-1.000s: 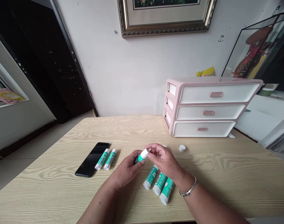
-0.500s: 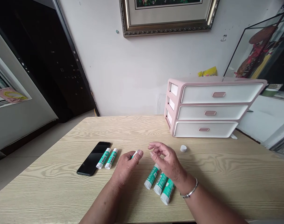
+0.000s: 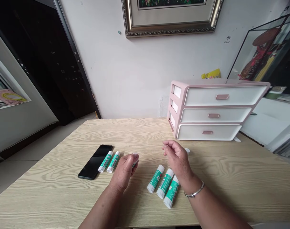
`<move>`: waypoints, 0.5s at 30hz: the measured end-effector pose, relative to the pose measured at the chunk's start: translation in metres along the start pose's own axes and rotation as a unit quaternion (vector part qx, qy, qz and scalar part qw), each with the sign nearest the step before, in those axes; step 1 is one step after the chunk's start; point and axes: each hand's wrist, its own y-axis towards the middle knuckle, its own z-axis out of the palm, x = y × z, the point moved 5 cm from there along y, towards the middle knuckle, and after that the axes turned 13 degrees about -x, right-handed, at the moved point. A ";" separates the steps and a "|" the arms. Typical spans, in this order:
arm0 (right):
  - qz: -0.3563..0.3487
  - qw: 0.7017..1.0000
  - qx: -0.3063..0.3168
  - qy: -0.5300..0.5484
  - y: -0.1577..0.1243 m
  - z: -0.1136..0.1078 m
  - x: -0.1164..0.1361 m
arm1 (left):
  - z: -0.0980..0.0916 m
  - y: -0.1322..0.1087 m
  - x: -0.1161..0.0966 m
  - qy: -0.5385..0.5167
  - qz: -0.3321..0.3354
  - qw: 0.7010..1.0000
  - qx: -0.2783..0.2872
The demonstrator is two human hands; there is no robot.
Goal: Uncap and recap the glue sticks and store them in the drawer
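Observation:
My left hand (image 3: pixel 124 169) is closed around a small glue stick (image 3: pixel 134 163); only a bit of its white and green end shows past the thumb. My right hand (image 3: pixel 176 158) hovers over the table with loosely curled fingers, and nothing shows in them. Behind its knuckles a white cap (image 3: pixel 187 150) lies on the table, partly hidden. Below this hand lie three larger green and white glue sticks, the left one (image 3: pixel 155 179), the middle one (image 3: pixel 165 183) and the right one (image 3: pixel 171 192). Left of my left hand rest two slimmer glue sticks, one (image 3: pixel 105 161) beside the other (image 3: pixel 113 162).
A black phone (image 3: pixel 93 163) lies next to the slim glue sticks. At the back right of the wooden table (image 3: pixel 126 133) stands a pink and white drawer unit (image 3: pixel 213 115) with a yellow packet (image 3: pixel 211 74) on top. The wall rises behind the table.
My right hand has moved right and slightly up, away from my left hand, and now partly covers the white cap. My left hand has shifted a little left with the glue stick.

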 end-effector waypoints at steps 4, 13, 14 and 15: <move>-0.053 0.991 -0.047 -0.114 0.013 -0.012 -0.005 | -0.002 0.006 0.010 0.084 0.000 0.996 -0.043; -0.159 0.885 0.043 -0.435 0.016 -0.009 -0.004 | 0.016 0.007 0.015 0.328 0.100 0.939 -0.009; -0.159 0.877 0.059 -0.450 0.014 -0.007 -0.006 | 0.019 0.006 0.014 0.324 0.111 0.940 0.002; -0.157 0.871 0.074 -0.460 0.013 -0.005 -0.009 | 0.021 0.005 0.014 0.320 0.117 0.940 0.013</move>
